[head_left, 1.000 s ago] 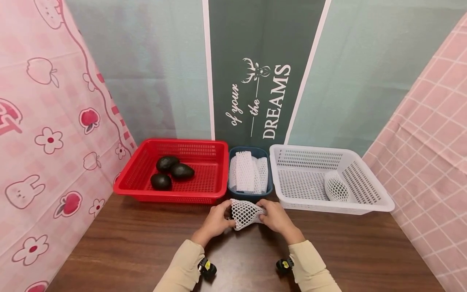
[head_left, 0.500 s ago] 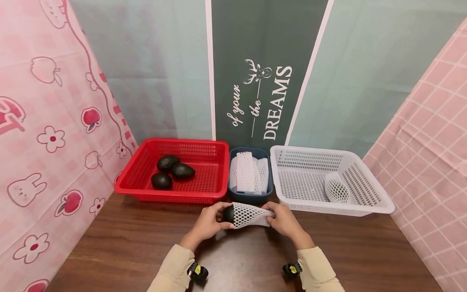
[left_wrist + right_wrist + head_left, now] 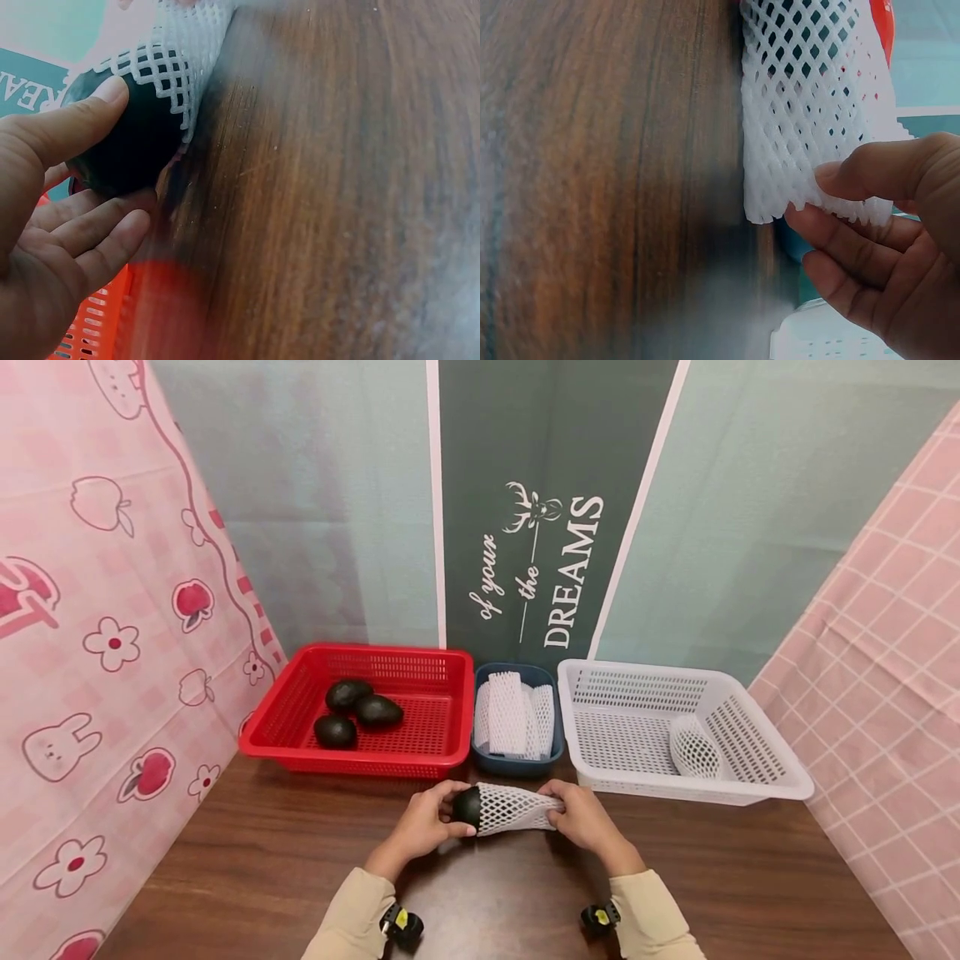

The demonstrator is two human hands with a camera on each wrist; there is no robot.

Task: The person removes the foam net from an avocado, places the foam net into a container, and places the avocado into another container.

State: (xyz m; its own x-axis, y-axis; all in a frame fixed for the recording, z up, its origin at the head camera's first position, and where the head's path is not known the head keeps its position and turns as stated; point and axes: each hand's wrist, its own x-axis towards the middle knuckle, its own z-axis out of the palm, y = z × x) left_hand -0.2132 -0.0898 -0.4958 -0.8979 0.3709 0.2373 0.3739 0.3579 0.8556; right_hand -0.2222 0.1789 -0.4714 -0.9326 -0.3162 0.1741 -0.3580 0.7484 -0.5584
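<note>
Above the table's middle, a dark avocado (image 3: 467, 807) sits partly inside a white foam net sleeve (image 3: 513, 810). My left hand (image 3: 426, 820) grips the avocado's bare left end; the left wrist view shows the thumb on top of the avocado (image 3: 131, 142) and the fingers beneath. At the other end, my right hand (image 3: 588, 818) pinches the sleeve's loose rim between thumb and fingers, seen closely on the foam net sleeve (image 3: 810, 127) in the right wrist view. The sleeve's right part is flattened with no fruit in it.
A red basket (image 3: 431, 760) at the left holds several avocados (image 3: 378, 712). Folded foam nets (image 3: 507, 714) fill a small blue bin (image 3: 517, 767) in the middle. On the right, a white basket (image 3: 600, 768) contains one net-wrapped fruit (image 3: 693, 749). Patterned cloths hang around the wooden table (image 3: 495, 902).
My hands have moved apart. The sleeve is stretched longer to the right, and more of the avocado's left end shows beside my left hand.
</note>
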